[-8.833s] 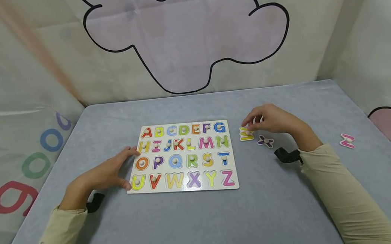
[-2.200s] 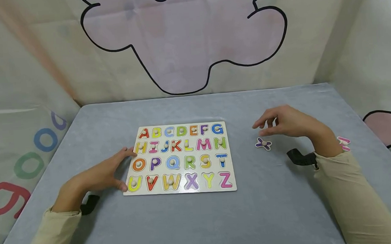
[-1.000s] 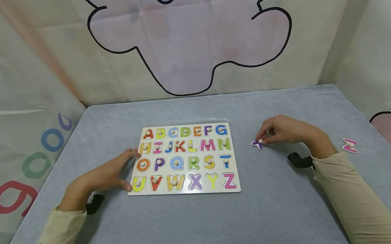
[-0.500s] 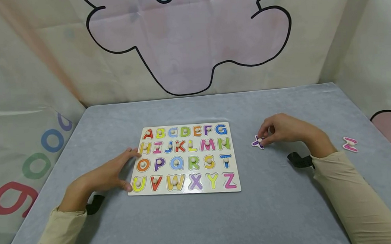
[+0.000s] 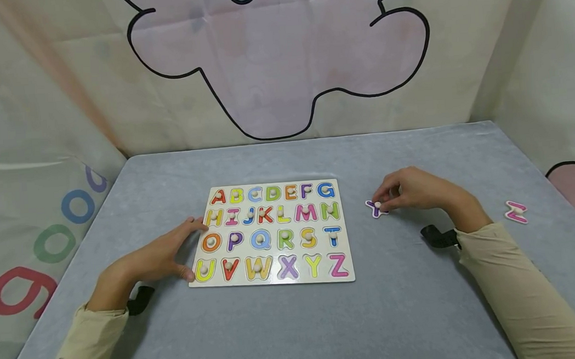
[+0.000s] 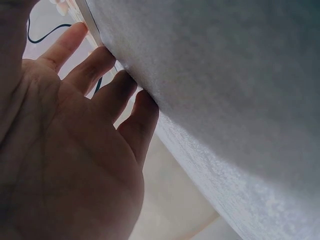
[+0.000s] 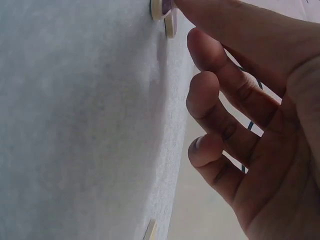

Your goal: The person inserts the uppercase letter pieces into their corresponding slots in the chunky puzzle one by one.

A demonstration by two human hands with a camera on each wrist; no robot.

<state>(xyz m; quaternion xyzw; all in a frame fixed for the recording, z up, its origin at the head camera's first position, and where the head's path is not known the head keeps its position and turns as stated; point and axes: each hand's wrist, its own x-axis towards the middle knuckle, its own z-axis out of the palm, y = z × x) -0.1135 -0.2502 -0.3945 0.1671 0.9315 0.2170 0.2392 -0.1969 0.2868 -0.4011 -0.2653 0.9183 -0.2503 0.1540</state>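
My right hand pinches a purple letter X puzzle piece with a white border, between thumb and index finger, near the cloth right of the board. Its far side is partly hidden by the fingers; in the right wrist view only the edge of the X piece shows. A white alphabet peg board lies flat. Letters A through W have knobs on them, while the X, Y and Z places show no knob. My left hand rests its spread thumb and fingertips against the board's left edge.
A pink letter Z piece lies on the cloth at the right, beyond the right wrist. A grey cloth covers the table. A printed sheet hangs behind the far edge.
Earlier, the yellow W piece left the table and now sits in the board. The right hand has taken hold of the X piece, turned it and shifted it slightly left. The left hand stays put.
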